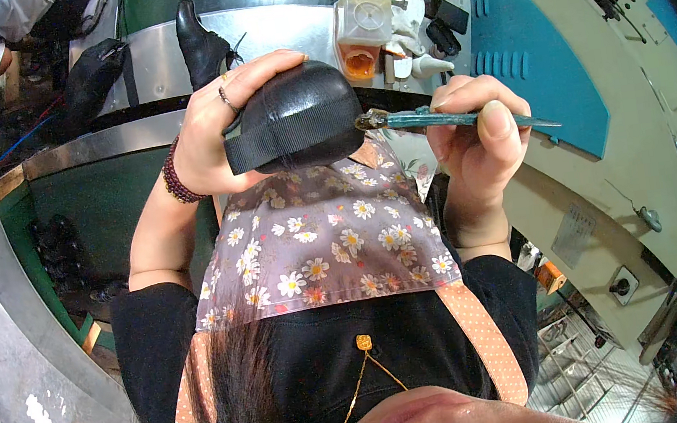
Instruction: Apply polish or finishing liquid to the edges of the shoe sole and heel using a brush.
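Gripped in the left hand (pixel 210 130) is a rounded black leather shoe upper with an elastic band (pixel 293 120), held above the flowered apron (pixel 318 248); the right hand (pixel 478 139) is closed on a teal-handled brush (pixel 445 119) touching its side. Glue could be smeared if the shoe is tilted.

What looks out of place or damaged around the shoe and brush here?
Nothing stands out. The left hand holds the black shoe upright over the floral apron; the right hand holds the brush, its tip at the shoe's edge. No spill shows.
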### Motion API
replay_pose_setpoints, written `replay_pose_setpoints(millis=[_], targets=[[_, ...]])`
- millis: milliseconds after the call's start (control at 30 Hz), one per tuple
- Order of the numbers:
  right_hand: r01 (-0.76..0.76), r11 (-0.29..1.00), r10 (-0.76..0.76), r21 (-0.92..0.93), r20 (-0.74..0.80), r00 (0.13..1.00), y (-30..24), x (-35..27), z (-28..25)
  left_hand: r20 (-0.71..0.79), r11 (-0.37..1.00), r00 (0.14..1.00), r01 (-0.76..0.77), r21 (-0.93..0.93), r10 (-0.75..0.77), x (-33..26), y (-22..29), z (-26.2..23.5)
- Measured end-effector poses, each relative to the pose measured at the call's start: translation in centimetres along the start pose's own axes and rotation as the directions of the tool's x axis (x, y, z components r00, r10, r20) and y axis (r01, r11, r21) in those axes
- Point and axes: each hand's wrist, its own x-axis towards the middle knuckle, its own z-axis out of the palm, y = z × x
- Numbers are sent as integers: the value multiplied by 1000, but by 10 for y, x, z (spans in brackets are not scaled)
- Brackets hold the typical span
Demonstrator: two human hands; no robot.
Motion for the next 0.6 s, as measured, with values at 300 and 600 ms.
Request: replay_pose_setpoints(millis=[300,600], targets=[[-99,990,99,-103,-4,995,-8,-3,-3,70,996,995,-76,38,73,7,3,-1],[67,954,-68,-292,9,998,-14,-1,-13,84,994,992,-94,56,89,10,2,-3]])
